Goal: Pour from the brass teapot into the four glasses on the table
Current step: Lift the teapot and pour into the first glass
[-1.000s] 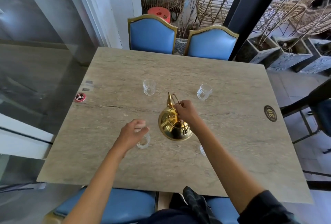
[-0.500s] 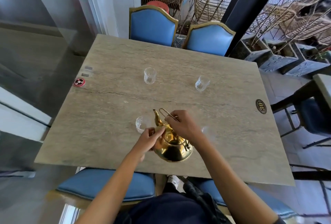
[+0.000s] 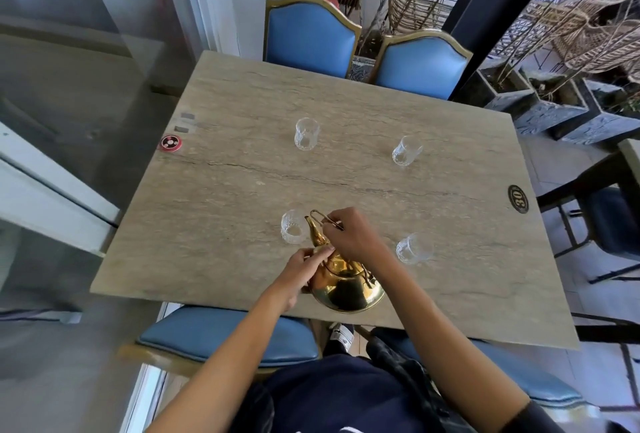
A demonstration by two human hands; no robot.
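The brass teapot is held above the near edge of the stone table, tilted with its spout over the near-left glass. My right hand grips the thin wire handle. My left hand presses fingers on the lid at the pot's left side. The near-right glass stands just right of my right wrist. Two more glasses stand farther off, one at far left and one at far right. Whether liquid is flowing cannot be made out.
Two blue chairs stand at the table's far edge, another blue seat below the near edge. A red round disc lies at the left edge, a black number badge at the right. Stone planters sit beyond on the right.
My left hand let go of the near-left glass and moved onto the teapot's lid. The teapot came toward the near edge and tipped its spout to that glass.
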